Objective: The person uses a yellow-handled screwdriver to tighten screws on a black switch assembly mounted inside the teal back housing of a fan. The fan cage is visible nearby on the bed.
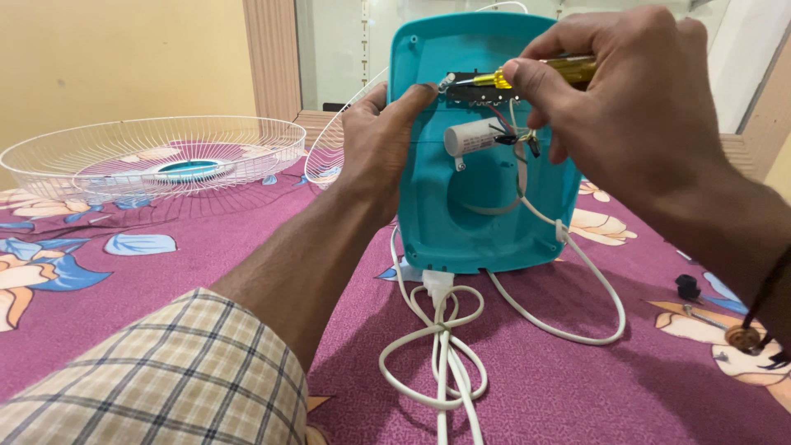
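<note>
A teal fan housing stands upright on the bed, its open back facing me. My left hand grips its left edge, fingertips pressed near a black part at the top. My right hand holds a yellow-handled screwdriver whose metal tip points left at that black part. Below it a white cylindrical capacitor with coloured wires shows inside the housing.
A white power cord lies looped in front of the housing on the purple floral sheet. A white wire fan guard rests at the left, another behind the housing. Small black parts and a round piece lie at the right.
</note>
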